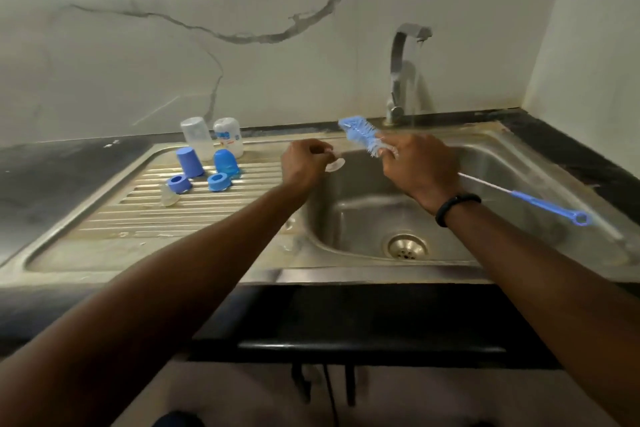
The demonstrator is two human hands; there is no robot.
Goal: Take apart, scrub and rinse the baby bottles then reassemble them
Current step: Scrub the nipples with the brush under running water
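My left hand (304,163) pinches a clear silicone teat (335,165) over the left edge of the sink basin. My right hand (417,166) grips a blue bottle brush (358,135) near its bristle head, with the blue handle (550,206) trailing to the right. On the draining board stand two clear bottles (196,137) (228,135) upside down, two blue caps (189,161) (225,160), two blue collar rings (179,183) (218,181) and a second clear teat (169,198).
Water runs from the steel tap (403,59) into the steel sink basin (353,218), whose drain (406,247) sits near the front. A ribbed draining board (138,218) lies to the left. Black countertop (41,184) surrounds the sink; a marble wall stands behind.
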